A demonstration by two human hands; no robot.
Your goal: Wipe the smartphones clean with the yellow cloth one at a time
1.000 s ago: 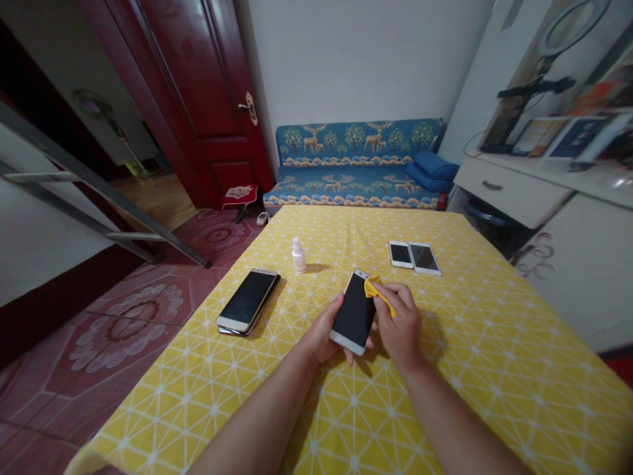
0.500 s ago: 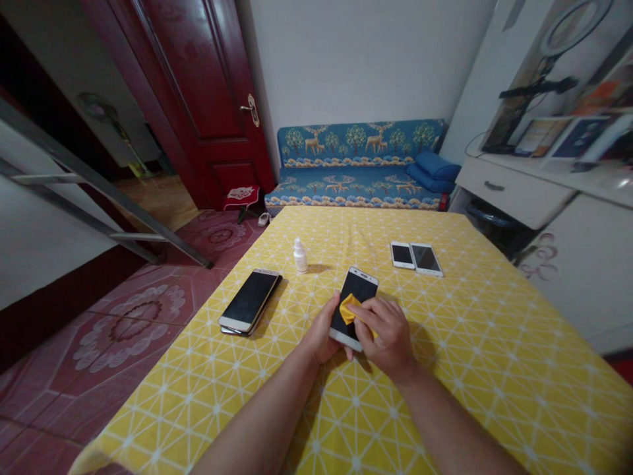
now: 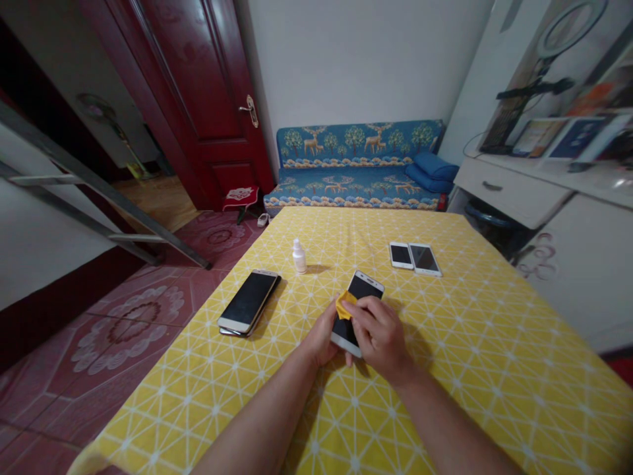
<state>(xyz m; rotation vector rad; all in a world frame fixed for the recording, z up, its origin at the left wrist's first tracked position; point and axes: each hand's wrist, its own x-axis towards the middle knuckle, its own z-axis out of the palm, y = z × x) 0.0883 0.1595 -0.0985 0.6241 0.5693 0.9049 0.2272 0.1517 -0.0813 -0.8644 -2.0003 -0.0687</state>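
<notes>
My left hand [image 3: 322,338] grips the near left edge of a white-framed smartphone [image 3: 363,290] with a dark screen, held just above the table. My right hand [image 3: 380,336] pinches a small yellow cloth [image 3: 343,305] and presses it on the left part of the screen. The hand covers most of the phone's lower half. Both forearms come in from the bottom edge.
The table wears a yellow cloth with white triangles [image 3: 465,343]. A stack of dark phones [image 3: 248,308] lies at the left, a small white bottle [image 3: 299,256] behind it, two white phones [image 3: 414,256] at the far right. A blue sofa [image 3: 359,165], red door [image 3: 198,99] and white cabinet [image 3: 568,218] surround the table.
My right hand has swept the yellow cloth from the phone's top right corner down and across to the left side of the screen. The phone has tilted slightly; my left hand keeps its grip.
</notes>
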